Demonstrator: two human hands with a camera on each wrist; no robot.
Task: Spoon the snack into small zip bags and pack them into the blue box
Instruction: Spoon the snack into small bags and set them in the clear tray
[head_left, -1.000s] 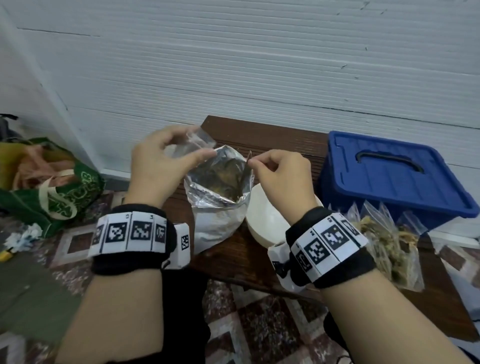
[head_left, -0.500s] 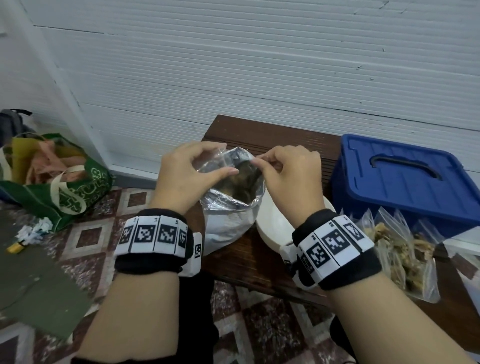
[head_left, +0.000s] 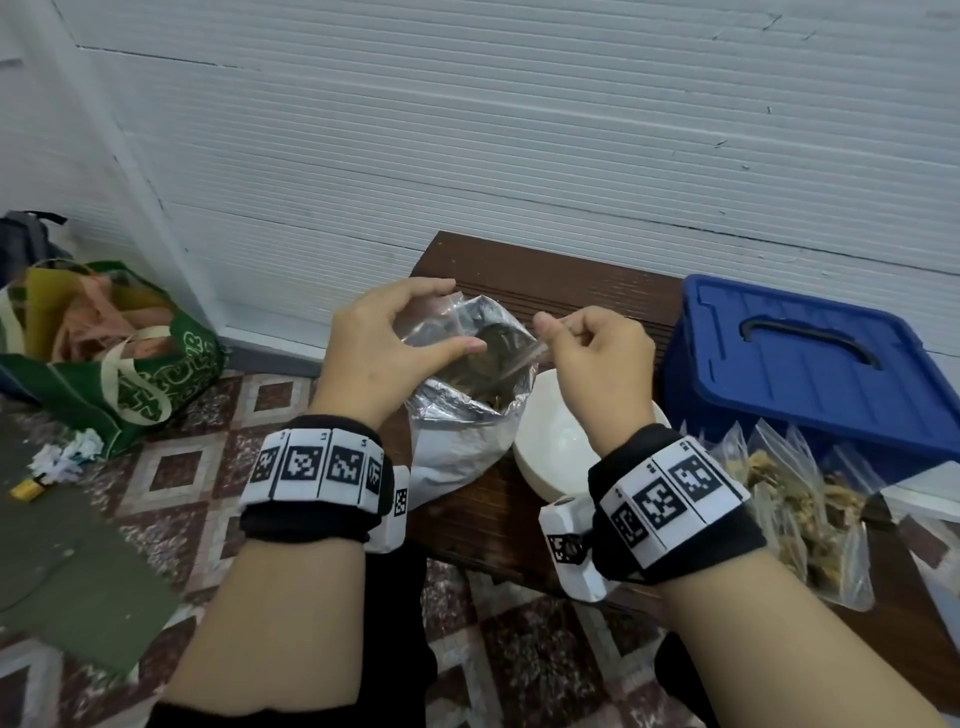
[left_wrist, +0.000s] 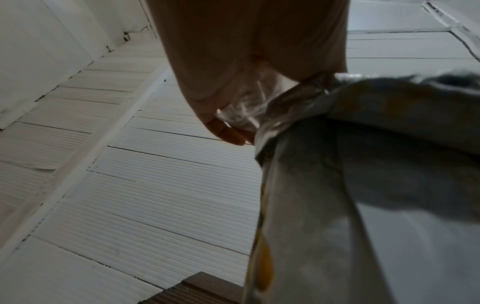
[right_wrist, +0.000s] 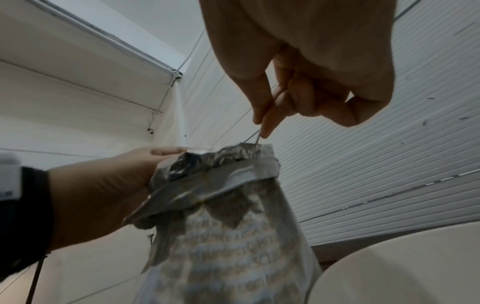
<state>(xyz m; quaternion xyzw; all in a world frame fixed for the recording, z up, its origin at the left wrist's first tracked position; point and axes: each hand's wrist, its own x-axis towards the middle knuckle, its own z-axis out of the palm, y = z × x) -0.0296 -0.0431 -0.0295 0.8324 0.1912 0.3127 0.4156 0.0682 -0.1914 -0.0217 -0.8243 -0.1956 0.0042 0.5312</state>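
Note:
A silver foil snack bag (head_left: 457, 447) stands open on the dark wooden table (head_left: 545, 275), brown snack showing inside. My left hand (head_left: 460, 317) holds a small clear zip bag (head_left: 431, 322) at the foil bag's mouth, thumb in front and fingers behind. The left wrist view shows the clear plastic (left_wrist: 246, 109) in those fingers. My right hand (head_left: 553, 330) pinches a thin spoon handle between thumb and forefinger. In the right wrist view that handle (right_wrist: 258, 136) runs down into the foil bag (right_wrist: 228, 226); its bowl is hidden. The blue box (head_left: 800, 364) sits at the right, lid on.
A white bowl (head_left: 550, 447) stands under my right wrist, between the foil bag and the blue box. Several filled zip bags (head_left: 800, 514) lie in front of the box. On the tiled floor to the left sits a green shopping bag (head_left: 130, 374).
My right hand has drawn away to the right from my left hand, which it almost touched over the foil bag's mouth. The left hand keeps the zip bag there.

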